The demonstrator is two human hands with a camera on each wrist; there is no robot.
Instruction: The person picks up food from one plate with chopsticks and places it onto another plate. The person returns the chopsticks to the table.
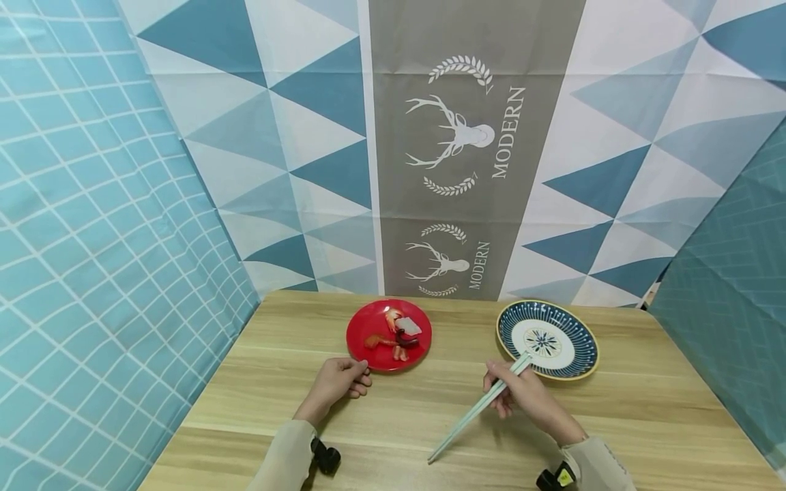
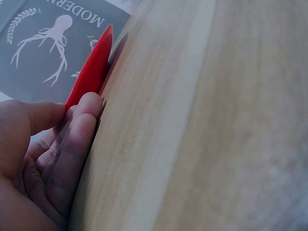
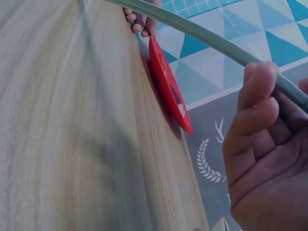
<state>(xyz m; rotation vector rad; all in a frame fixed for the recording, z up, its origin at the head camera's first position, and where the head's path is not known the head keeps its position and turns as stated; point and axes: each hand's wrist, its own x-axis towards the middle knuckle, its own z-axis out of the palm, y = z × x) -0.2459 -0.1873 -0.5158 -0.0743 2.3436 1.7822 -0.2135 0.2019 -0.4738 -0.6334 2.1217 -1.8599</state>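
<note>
My left hand [image 1: 341,383] pinches the near left rim of a red plate [image 1: 362,327], thumb on top and fingers under the edge. On that plate lie a white piece [image 1: 408,327], a dark curved piece [image 1: 406,339], an orange-brown piece [image 1: 377,340] and small pinkish bits [image 1: 400,353]. Pale green chopsticks [image 1: 473,412] are gripped in my right hand [image 1: 522,394], slanting down and left over the table. Behind the right hand stands a blue-and-white patterned plate [image 1: 580,341] with a yellowish rim; the chopsticks' upper ends overlap it in the head view.
Everything rests on a wooden table [image 1: 393,429]. A patterned cloth [image 1: 319,157] with deer prints hangs along the back edge. Blue gridded cloth [image 1: 92,239] borders the left side, and darker teal cloth [image 1: 731,286] the right.
</note>
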